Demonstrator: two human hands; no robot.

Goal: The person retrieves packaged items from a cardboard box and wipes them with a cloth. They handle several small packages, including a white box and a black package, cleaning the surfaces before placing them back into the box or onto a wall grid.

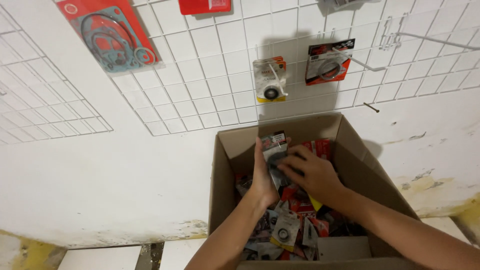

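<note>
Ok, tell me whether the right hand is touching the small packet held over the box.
Touching. The head view shows the right hand with its fingers laid across the small packet, which the left hand grips from the other side.

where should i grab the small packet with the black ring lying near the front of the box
Probably by its upper card edge, coming from straight above. The ring packet lies flat, face up on the heap in the cardboard box, so its edges are the freest part; the bulging ring in the middle gives fingers little to pinch. Both the left hand and right hand are busy with another packet.
</note>
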